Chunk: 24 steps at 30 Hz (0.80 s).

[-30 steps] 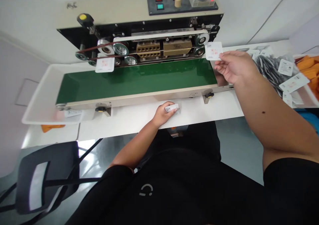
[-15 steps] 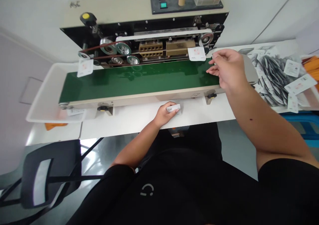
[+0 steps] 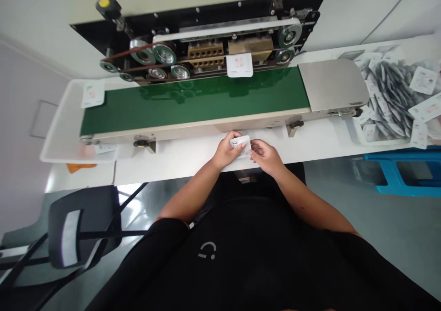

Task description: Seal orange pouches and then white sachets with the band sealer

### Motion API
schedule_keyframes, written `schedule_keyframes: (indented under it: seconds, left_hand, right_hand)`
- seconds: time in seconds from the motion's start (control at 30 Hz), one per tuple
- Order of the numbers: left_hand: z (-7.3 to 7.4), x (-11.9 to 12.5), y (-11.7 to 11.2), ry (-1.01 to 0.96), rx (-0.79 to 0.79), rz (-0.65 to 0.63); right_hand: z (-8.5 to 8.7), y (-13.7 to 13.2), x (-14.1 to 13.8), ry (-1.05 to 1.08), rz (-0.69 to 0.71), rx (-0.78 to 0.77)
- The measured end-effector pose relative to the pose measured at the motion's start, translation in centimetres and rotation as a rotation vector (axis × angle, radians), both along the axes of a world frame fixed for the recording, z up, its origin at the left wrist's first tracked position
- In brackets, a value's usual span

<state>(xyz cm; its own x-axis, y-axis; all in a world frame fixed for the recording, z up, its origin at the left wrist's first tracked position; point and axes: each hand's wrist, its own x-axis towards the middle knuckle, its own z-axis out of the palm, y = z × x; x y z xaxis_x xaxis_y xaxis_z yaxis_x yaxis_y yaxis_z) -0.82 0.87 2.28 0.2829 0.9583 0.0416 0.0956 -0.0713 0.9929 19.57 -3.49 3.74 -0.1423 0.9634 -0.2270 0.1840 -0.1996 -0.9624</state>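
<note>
A band sealer's green conveyor belt (image 3: pixel 193 100) sits on the white tabletop (image 3: pixel 179 166), a printed sachet (image 3: pixel 239 65) at its far edge. Near the belt's front edge, the left hand (image 3: pixel 227 151) and right hand (image 3: pixel 265 157) both grip closed on a white sachet (image 3: pixel 242 144) held between them, above the tabletop.

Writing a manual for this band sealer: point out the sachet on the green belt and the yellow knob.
Sachet (image 3: pixel 239 65), head view, point on its printed face.
Yellow knob (image 3: pixel 104 2), head view, point on its top.

A packaging workshop, with a band sealer (image 3: pixel 206 49) and sachets (image 3: pixel 389 95).
</note>
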Motion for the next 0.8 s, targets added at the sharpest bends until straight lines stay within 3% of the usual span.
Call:
schedule_keyframes:
  seconds: [0.13, 0.27, 0.37, 0.47, 0.6, 0.7, 0.8]
  left_hand:
    - [-0.2, 0.1, 0.2, 0.012, 0.033, -0.020]
    - [-0.4, 0.5, 0.1, -0.060, -0.020, -0.074]
    - [-0.5, 0.7, 0.0, -0.118, -0.048, -0.127]
    - [-0.5, 0.6, 0.0, -0.125, -0.032, -0.154]
    - [-0.6, 0.4, 0.2, -0.113, -0.004, -0.176]
    - [-0.7, 0.5, 0.2, -0.108, 0.007, -0.183]
    - [-0.7, 0.5, 0.2, -0.096, 0.003, -0.175]
  right_hand:
    - [-1.1, 0.1, -0.1, -0.043, 0.086, -0.028]
    - [-0.9, -0.1, 0.1, 0.074, -0.033, -0.073]
    - [0.3, -0.2, 0.8, 0.159, -0.124, -0.048]
    - [2.8, 0.3, 2.6, 0.210, -0.206, 0.033]
    - [8.0, 2.8, 6.2, 0.270, -0.309, 0.147]
    - [12.0, 5.5, 8.6, 0.278, -0.382, 0.145]
    - [15.0, 8.2, 10.0, 0.286, -0.433, 0.104]
